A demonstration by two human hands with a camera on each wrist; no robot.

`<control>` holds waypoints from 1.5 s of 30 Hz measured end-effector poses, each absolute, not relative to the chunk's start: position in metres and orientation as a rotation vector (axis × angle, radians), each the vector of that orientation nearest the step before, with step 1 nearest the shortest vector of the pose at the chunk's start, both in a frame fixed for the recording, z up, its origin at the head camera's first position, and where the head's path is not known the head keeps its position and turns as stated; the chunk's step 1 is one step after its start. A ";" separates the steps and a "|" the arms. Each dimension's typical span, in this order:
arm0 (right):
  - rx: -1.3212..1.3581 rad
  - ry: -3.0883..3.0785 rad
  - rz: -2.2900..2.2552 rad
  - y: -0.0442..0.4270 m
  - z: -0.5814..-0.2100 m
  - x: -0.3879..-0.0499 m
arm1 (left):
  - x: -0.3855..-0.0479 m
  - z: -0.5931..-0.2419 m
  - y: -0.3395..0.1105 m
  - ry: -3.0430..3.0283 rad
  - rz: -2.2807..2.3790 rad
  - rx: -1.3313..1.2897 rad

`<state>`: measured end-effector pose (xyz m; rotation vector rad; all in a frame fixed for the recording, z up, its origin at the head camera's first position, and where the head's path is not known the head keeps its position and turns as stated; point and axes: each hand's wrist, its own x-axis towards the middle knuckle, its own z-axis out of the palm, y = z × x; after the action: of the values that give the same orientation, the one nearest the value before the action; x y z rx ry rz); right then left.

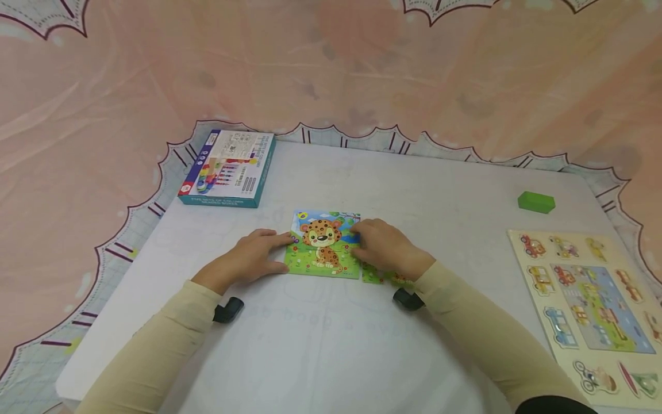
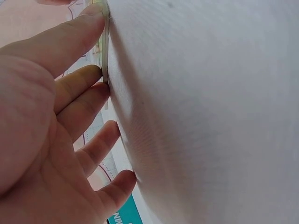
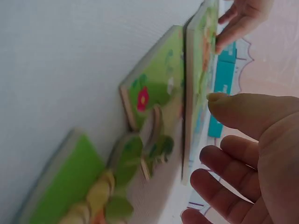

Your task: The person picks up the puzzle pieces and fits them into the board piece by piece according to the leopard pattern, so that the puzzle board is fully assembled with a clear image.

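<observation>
A square puzzle picture point(image 1: 323, 244) of a spotted leopard cub on green grass lies at the middle of the white table. At its left edge my left hand point(image 1: 245, 259) rests with thumb and fingers spread, fingertips touching the side, as the left wrist view point(image 2: 56, 116) also shows. My right hand point(image 1: 388, 247) is at the right edge, thumb and fingertips at the picture's border. Loose green puzzle pieces point(image 1: 372, 273) lie partly under the right hand; in the right wrist view a piece with a red flower point(image 3: 159, 79) sits beside the square.
A paint-set box point(image 1: 227, 167) lies at the back left. On the right are a green block point(image 1: 536, 202) and a wooden vehicle puzzle board point(image 1: 558, 305). A scalloped cloth border point(image 1: 362, 138) runs along the table's far edge.
</observation>
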<state>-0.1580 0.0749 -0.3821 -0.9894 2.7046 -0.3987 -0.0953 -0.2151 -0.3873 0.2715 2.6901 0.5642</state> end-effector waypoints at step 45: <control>-1.042 2.639 -0.424 0.115 -0.384 -0.132 | -0.096 -0.387 -0.214 2.689 0.548 0.279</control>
<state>-0.1319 0.1153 -0.3836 -1.0417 2.6393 -0.4242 -0.0960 -0.2144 -0.3870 0.2788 2.6888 0.5482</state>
